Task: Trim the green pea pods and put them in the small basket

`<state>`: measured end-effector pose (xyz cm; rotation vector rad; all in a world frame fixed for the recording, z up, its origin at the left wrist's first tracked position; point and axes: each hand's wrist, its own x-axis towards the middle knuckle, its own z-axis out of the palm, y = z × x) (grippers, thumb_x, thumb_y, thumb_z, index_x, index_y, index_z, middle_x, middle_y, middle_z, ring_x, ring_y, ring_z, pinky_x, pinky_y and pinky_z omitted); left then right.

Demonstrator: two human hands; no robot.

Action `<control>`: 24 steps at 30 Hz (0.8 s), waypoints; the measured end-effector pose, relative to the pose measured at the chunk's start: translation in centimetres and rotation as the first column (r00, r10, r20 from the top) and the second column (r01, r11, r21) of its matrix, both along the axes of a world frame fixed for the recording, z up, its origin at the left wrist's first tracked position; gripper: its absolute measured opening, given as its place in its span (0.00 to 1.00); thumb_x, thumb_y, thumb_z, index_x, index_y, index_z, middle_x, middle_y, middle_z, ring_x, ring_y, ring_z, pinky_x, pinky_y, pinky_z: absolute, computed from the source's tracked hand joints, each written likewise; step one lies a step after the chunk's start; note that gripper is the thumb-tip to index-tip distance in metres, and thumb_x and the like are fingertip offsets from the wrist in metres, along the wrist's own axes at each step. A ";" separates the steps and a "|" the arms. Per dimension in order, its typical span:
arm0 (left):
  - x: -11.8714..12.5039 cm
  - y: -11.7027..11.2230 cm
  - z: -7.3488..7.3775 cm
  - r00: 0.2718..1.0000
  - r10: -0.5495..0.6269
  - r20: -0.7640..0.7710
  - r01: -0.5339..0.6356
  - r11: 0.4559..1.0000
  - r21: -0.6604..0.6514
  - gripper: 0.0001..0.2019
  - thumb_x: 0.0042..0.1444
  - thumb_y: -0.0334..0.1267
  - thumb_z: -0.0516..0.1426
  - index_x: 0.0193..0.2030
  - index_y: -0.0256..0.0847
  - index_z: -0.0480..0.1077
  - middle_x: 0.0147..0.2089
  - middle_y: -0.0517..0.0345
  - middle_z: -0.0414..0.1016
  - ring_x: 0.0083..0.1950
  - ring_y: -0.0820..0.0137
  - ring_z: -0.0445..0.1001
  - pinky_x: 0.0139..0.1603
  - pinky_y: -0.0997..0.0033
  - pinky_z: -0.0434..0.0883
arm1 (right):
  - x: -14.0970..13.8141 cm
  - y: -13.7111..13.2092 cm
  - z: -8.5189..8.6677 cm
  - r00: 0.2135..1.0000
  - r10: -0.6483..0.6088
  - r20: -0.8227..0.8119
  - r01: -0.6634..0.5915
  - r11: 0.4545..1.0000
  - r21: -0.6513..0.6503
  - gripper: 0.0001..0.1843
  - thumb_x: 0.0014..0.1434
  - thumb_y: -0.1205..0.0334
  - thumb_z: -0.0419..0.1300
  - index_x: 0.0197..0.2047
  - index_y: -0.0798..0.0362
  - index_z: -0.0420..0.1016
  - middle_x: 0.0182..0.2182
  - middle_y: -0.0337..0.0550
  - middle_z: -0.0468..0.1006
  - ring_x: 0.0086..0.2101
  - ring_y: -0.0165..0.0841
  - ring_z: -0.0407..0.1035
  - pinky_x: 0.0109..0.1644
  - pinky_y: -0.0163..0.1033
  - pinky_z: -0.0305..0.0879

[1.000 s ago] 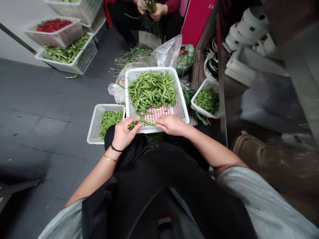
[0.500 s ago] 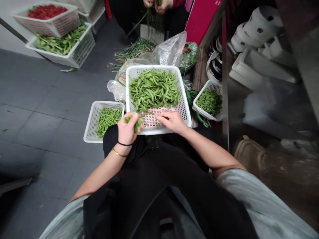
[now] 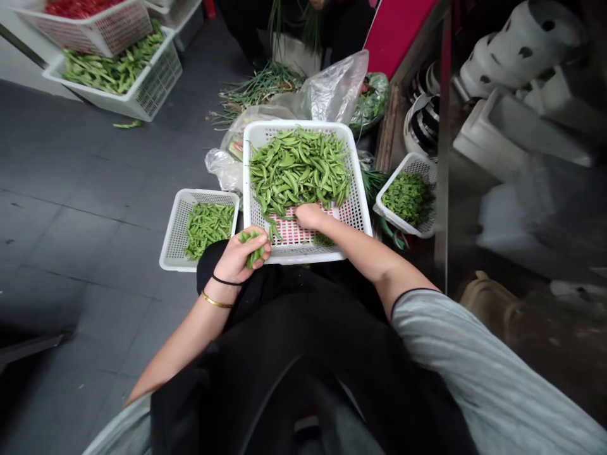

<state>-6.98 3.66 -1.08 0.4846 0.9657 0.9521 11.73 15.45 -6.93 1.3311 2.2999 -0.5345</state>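
R hand (image 3: 309, 217) now fwd at pile's (image 3: 300, 165) near edge — grip hidden, can't tell; L hand (image 3: 237, 256) still curled round pods (image 3: 255, 257) — prob. mid-pick.

Right hand (image 3: 309, 216) with its grip hidden, red produce (image 3: 83, 6) cut by top edge, brown object (image 3: 490, 300) blurred

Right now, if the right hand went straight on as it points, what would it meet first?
Likely the pods, at their near edge. The right hand hides its fingertips, so it may already be touching them.
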 end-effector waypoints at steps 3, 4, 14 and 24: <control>0.8 -0.3 -0.3 0.992 0.001 -0.126 -0.004 1.000 -0.019 0.17 0.38 0.36 0.69 0.34 0.33 0.71 0.20 0.60 0.70 0.18 0.77 0.67 0.12 0.82 0.57 | 2.1 -2.0 2.0 0.994 0.022 -0.103 -0.018 0.999 0.044 0.16 0.62 0.61 0.50 0.39 0.60 0.77 0.40 0.55 0.79 0.38 0.37 0.72 0.42 0.36 0.61; 1.3 -0.4 -0.5 0.984 0.005 -0.175 -0.009 1.000 -0.018 0.19 0.37 0.37 0.69 0.36 0.32 0.71 0.21 0.59 0.71 0.18 0.77 0.67 0.12 0.82 0.58 | 2.9 -3.1 2.8 0.981 0.041 -0.188 -0.030 0.998 0.064 0.16 0.63 0.60 0.49 0.37 0.59 0.76 0.37 0.52 0.79 0.36 0.35 0.71 0.41 0.35 0.60; 4.4 -2.1 -0.2 0.983 -0.078 -0.169 0.098 0.988 0.117 0.19 0.39 0.40 0.68 0.35 0.33 0.69 0.18 0.62 0.69 0.16 0.77 0.66 0.12 0.82 0.57 | 4.3 -13.6 8.1 0.697 0.367 -0.616 -0.182 0.921 0.343 0.15 0.66 0.57 0.48 0.35 0.56 0.72 0.30 0.44 0.75 0.29 0.29 0.66 0.32 0.33 0.56; 2.4 -3.9 2.2 0.918 -0.362 -0.162 0.380 0.919 0.103 0.13 0.39 0.36 0.66 0.32 0.31 0.74 0.19 0.57 0.71 0.12 0.80 0.61 0.10 0.81 0.52 | 9.0 -11.7 10.9 0.401 -0.253 -0.881 0.289 0.947 -0.140 0.15 0.65 0.55 0.49 0.30 0.55 0.66 0.19 0.34 0.68 0.20 0.25 0.65 0.27 0.31 0.62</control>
